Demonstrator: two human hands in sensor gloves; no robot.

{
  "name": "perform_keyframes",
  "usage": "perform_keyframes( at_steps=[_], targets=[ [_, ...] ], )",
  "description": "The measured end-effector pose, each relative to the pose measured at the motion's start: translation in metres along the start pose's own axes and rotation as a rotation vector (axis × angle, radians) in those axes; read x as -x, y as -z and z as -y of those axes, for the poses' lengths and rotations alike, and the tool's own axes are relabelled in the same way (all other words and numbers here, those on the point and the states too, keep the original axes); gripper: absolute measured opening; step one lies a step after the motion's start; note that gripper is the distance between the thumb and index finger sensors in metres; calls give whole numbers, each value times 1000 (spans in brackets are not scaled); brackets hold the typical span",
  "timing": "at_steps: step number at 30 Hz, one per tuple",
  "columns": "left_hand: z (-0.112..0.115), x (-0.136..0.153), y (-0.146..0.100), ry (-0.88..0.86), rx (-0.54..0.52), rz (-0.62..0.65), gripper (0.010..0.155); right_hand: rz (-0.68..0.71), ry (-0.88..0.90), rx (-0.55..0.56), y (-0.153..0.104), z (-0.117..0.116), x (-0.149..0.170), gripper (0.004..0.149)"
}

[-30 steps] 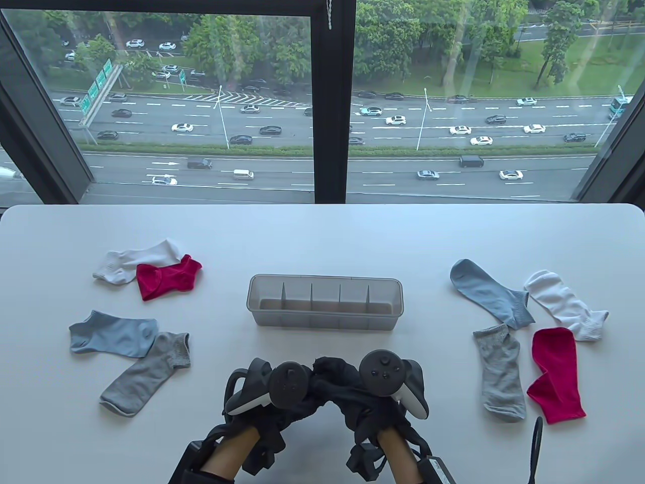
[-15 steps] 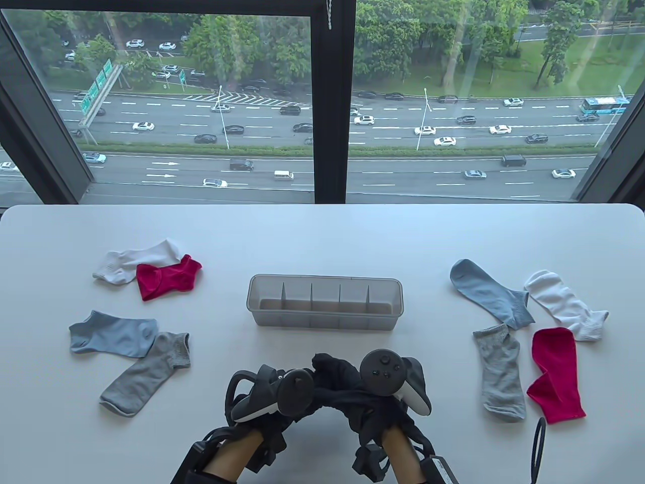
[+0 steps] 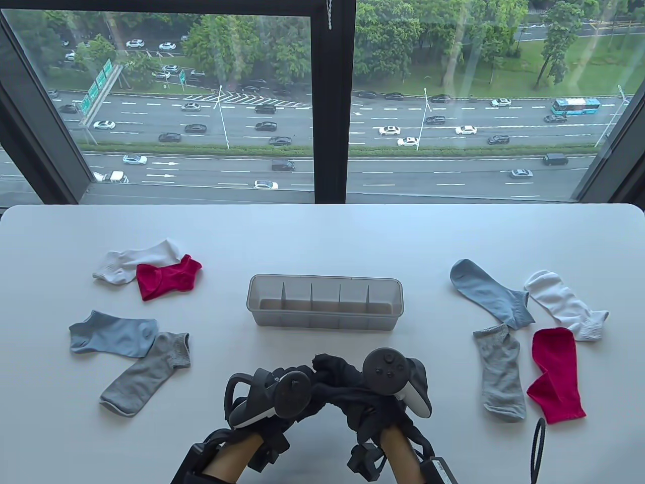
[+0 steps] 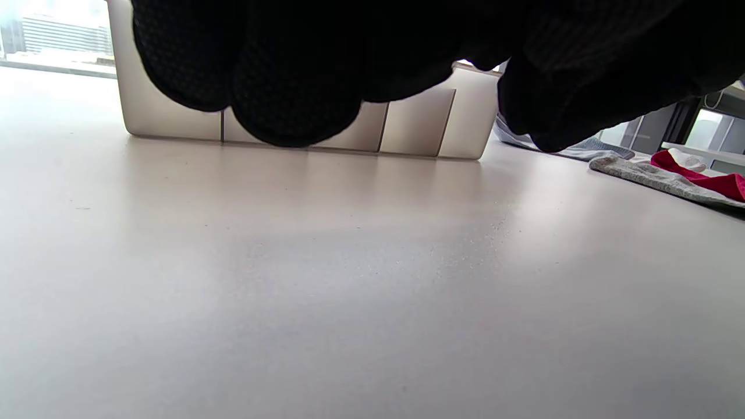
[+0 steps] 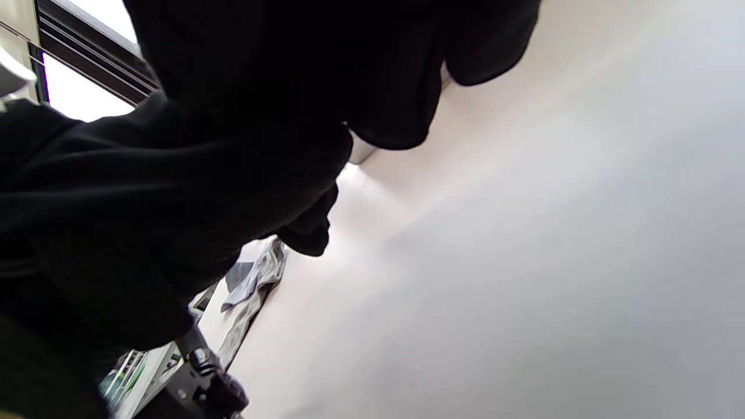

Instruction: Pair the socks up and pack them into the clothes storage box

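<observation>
Storage box (image 3: 325, 302) — five compartments, sockless; both hands' fingers (image 4: 291, 87) clutch black socks (image 3: 335, 375).

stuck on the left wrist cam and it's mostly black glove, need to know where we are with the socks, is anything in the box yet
Observer: No. In the table view all five compartments of the storage box are empty.
Operator: are the hands holding something
Observer: Both the left hand and the right hand grip a bundle of black socks between them, in front of the box.
Operator: what's on the left side, i only see socks on the right
Observer: Four loose socks: white sock, red sock, blue sock, grey sock.
</observation>
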State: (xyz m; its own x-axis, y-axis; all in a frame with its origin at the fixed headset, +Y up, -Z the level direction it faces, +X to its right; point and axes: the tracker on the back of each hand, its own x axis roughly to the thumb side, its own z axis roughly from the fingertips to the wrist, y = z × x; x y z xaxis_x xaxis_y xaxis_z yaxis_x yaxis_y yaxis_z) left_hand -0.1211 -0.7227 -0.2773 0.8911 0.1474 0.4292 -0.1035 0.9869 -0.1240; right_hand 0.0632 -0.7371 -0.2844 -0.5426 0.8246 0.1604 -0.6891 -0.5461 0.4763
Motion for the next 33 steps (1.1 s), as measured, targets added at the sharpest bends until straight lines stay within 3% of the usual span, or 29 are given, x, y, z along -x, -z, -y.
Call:
perform_keyframes(
  at_steps=[2,4,7,9,11,14,15,19,22,25,28,33],
  targets=[
    [1,2,1,-39,41,31,55,-2,-37,32,0,2,1,61],
    [0,3,1,-70,17,16,57,-9,-51,72,0,4,0,58],
    [-4,3,3,-132,93,22,84,-39,-66,192,-5,10,0,57],
    [-8,4,-1,-164,81,29,92,-61,-63,283,-9,16,5,56],
    [-19,7,-8,-151,-49,10,84,-77,-40,347,-13,23,9,55],
    [-43,15,-18,-160,-313,-71,52,-109,-40,413,-16,30,14,55],
    [-46,17,-19,-187,-333,-70,44,-115,-28,420,-16,30,14,55],
    [-40,11,-18,-278,-297,6,39,-94,-35,391,-15,25,9,55],
    [-31,-1,-13,-178,-211,26,55,-89,-25,376,-15,18,1,55],
    [-27,-7,-14,-168,-214,-3,64,-76,-58,389,-16,17,-4,54],
    [-30,-8,-17,-172,-302,-87,51,-76,-33,389,-16,11,-12,53],
    [-33,-15,-21,-154,-298,-121,42,-69,-98,406,-16,8,-16,53]
  ],
)
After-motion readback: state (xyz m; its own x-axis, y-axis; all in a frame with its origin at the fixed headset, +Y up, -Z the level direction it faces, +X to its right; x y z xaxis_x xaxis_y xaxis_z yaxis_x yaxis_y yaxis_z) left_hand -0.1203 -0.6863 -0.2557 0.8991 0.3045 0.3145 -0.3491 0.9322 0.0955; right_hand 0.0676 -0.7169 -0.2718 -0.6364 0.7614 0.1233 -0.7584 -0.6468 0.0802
